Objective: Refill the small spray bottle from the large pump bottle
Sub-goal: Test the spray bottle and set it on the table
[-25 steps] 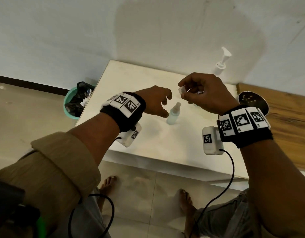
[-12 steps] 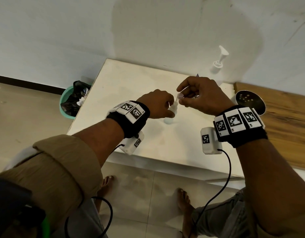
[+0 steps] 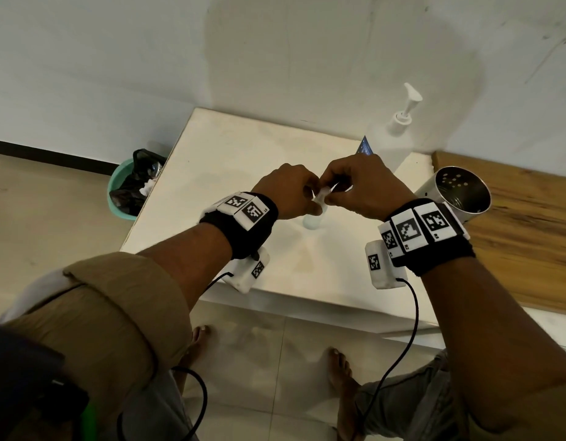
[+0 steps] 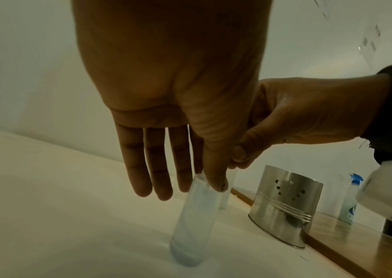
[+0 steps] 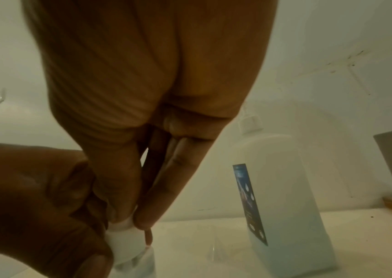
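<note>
- Small spray bottle [image 3: 313, 218]: translucent, pale bluish, stood upright near the middle of the white table [image 3: 243, 160], base on the surface.
- Left hand [image 3: 288, 192]: steadied the bottle's upper part, thumb and forefinger pinching it just under the top; in the left wrist view the other fingers [image 4: 142, 169] hung straight beside it.
- Right hand [image 3: 367, 186]: thumb and fingers closed narrowly on the white spray head [image 5: 125, 235] at the bottle's neck.
- Large pump bottle [image 3: 393, 135]: white, blue label, upright at the table's far edge against the wall, behind the right hand and apart from it.
- Steel perforated holder [image 3: 456, 192]: stood right of the hands, at the wooden counter [image 3: 523, 237].
- Green bin [image 3: 129, 189]: black liner, on the floor left of the table.
</note>
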`<state>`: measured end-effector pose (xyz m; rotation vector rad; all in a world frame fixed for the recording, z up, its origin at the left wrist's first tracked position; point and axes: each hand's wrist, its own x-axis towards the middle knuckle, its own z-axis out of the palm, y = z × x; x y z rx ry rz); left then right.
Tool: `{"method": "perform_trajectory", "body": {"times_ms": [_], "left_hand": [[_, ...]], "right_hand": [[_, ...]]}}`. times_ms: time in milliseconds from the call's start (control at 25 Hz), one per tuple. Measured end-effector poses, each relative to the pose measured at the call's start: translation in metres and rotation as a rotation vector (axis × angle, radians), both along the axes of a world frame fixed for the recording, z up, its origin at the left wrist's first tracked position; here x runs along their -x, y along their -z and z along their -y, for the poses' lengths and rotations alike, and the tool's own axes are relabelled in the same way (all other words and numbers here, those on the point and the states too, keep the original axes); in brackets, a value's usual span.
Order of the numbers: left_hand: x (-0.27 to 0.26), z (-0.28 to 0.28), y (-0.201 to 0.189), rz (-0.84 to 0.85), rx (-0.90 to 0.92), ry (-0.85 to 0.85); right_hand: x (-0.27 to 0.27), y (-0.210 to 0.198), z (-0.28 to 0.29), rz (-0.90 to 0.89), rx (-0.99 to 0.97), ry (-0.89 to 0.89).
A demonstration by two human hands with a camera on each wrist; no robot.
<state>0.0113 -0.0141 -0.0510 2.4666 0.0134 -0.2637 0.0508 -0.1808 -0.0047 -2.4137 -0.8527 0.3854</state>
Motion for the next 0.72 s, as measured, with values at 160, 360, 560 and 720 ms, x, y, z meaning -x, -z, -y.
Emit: {"method": "perform_trajectory", "body": {"times_ms": [160, 360, 560, 720], "left_hand": [[0.000, 0.002, 0.001, 0.013, 0.001, -0.004], [0.001, 0.001, 0.004, 0.012, 0.035, -0.045], [0.002, 0.002, 0.005, 0.023, 0.049, -0.051], [0.002, 0.001, 0.008, 0.019, 0.053, -0.060]], "right_hand": [[0.000, 0.001, -0.004, 0.065, 0.066, 0.016], [0.000, 0.001, -0.011, 0.136, 0.147, 0.030], [0.001, 0.001, -0.014, 0.126, 0.166, 0.082], [0.004, 0.003, -0.014, 0.149, 0.167, 0.110]]}}
